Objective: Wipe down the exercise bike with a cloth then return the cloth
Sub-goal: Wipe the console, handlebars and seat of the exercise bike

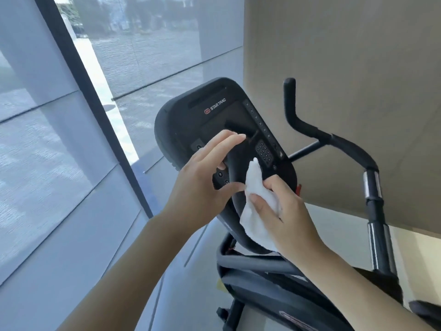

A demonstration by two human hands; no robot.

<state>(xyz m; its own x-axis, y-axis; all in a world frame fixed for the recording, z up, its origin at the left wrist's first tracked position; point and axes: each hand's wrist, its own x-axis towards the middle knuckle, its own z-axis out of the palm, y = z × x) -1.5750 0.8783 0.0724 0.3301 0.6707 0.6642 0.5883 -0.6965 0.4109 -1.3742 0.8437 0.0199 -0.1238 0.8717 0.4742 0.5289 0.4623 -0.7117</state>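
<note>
One exercise bike (238, 120), one white cloth (256, 206), two hands: left hand (202, 180), right hand (286, 211).

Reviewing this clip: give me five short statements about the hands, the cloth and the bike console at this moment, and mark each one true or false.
1. The right hand holds the white cloth. True.
2. The cloth is pressed on the upright handlebar at the right. False: it is down by the lower part of the console, against the curved black bar in front of it.
3. The left hand also grips the cloth. False: its fingers are spread over the console and hold nothing; only the thumb tip is near the cloth.
4. The console carries the words STAR TRAC. True.
5. The console screen is lit and shows numbers. False: the screen is dark.
</note>
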